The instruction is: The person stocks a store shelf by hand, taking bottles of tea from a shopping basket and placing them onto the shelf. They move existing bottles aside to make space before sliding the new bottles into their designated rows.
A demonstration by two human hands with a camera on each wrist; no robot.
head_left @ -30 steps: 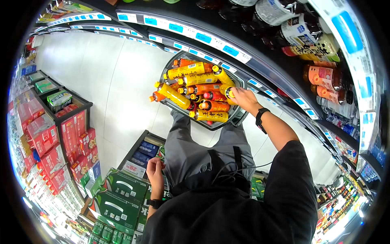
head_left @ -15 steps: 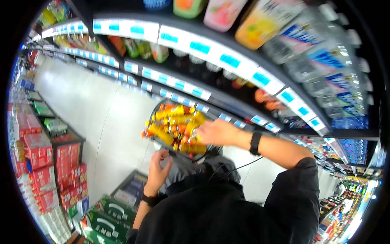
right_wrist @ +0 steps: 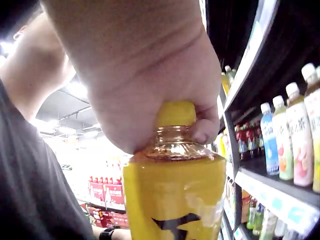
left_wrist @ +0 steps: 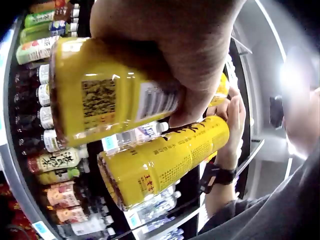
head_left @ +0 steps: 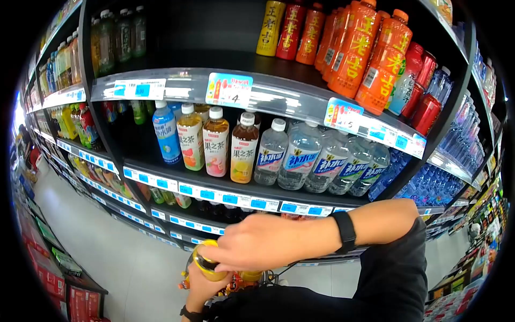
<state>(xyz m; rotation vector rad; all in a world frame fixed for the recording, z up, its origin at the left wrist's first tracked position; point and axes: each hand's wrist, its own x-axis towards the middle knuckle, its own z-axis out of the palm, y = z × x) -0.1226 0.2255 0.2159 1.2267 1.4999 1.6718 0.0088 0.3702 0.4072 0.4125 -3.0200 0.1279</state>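
Observation:
In the head view my left hand (head_left: 203, 287) grips a yellow drink bottle (head_left: 210, 267) around its body. My right hand (head_left: 263, 241) is at that bottle's top, fingertips right by its neck. A second yellow bottle (left_wrist: 165, 162) hangs below the right hand in the left wrist view. The right wrist view shows the right hand holding this bottle by its neck, its yellow cap (right_wrist: 176, 114) under the palm. Closer to the left wrist camera, the left hand's bottle (left_wrist: 107, 95) shows its barcode side and base.
Ahead stands a drinks shelf. Orange bottles (head_left: 354, 51) and a yellow bottle (head_left: 270, 28) stand on its upper level, tea bottles (head_left: 216, 142) and clear water bottles (head_left: 300, 158) below. A price rail (head_left: 241, 199) edges the lower level. Red boxes (head_left: 85, 300) are stacked at lower left.
The head view has risen from the basket of bottles to the shelf. My right hand has lifted from the basket, and my left hand has come up and now grips a yellow bottle.

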